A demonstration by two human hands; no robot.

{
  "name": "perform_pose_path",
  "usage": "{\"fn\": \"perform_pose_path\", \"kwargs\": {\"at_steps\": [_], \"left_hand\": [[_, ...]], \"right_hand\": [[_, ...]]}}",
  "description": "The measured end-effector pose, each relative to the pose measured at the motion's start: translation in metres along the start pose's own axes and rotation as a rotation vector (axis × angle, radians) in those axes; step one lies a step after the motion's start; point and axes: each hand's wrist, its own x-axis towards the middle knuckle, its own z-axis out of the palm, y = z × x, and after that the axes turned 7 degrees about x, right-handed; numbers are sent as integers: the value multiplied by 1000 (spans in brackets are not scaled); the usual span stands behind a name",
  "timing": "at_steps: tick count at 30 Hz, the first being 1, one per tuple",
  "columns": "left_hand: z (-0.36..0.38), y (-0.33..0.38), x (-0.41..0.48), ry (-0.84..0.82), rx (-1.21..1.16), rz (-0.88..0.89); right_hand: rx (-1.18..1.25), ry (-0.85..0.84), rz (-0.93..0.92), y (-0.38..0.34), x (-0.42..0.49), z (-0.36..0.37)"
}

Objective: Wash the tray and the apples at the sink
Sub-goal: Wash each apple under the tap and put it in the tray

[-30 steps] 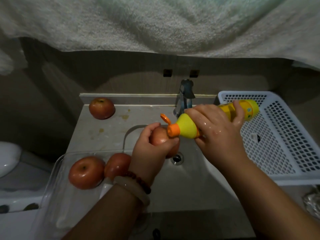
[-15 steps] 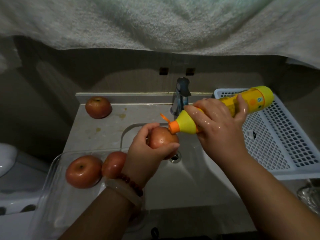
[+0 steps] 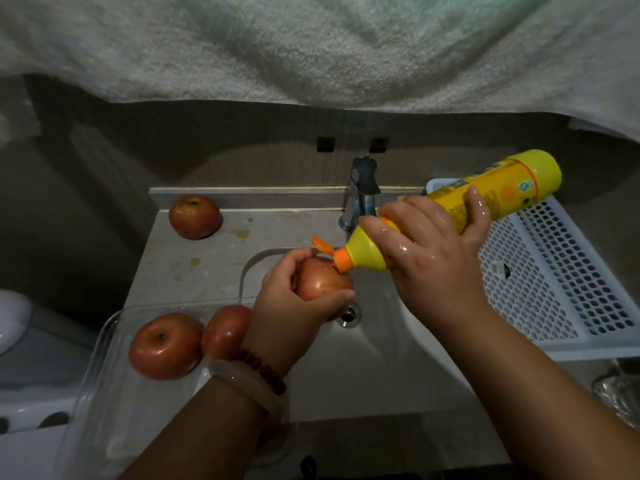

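Apples sat in three places. One apple [image 3: 323,278] was over the sink [image 3: 381,358], gripped in the left hand [image 3: 294,306] with fingers and thumb curled round it, above the drain [image 3: 349,314]. Two more apples lay touching each other in the clear tray [image 3: 104,393] on the counter's left front: a full round one [image 3: 165,346] and, to its right, one [image 3: 225,330] partly hidden behind the left wrist. A fourth apple [image 3: 195,217] rested alone at the counter's [image 3: 207,265] back left corner, well apart from the others.

The right hand [image 3: 436,258], wet and shiny, held a yellow bottle [image 3: 491,192] with its fingers wrapped round the body. The bottle was tilted nozzle-down to the left, its orange cap [image 3: 337,263] flipped open and the tip touching or just above the held apple; which, I cannot tell. The tap [image 3: 360,194] stood behind the bottle's neck at the back of the sink. A white perforated basket [image 3: 554,278] sat to the right of the sink, under the bottle's base. Two bracelets circled the left wrist: a beaded one [image 3: 263,368] and a pale bangle [image 3: 249,384]. A pale towel [image 3: 311,46] hung across the top of the view.
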Motion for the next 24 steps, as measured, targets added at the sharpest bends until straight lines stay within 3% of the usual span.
{"fn": "perform_pose_path", "kwargs": {"at_steps": [18,24], "left_hand": [[-2,-2,0,6,-25,-10],[-5,0,0,39,-164,-49]], "right_hand": [[9,-11,10,1,0,-2],[169,-37,224,-3,1,-6]]}}
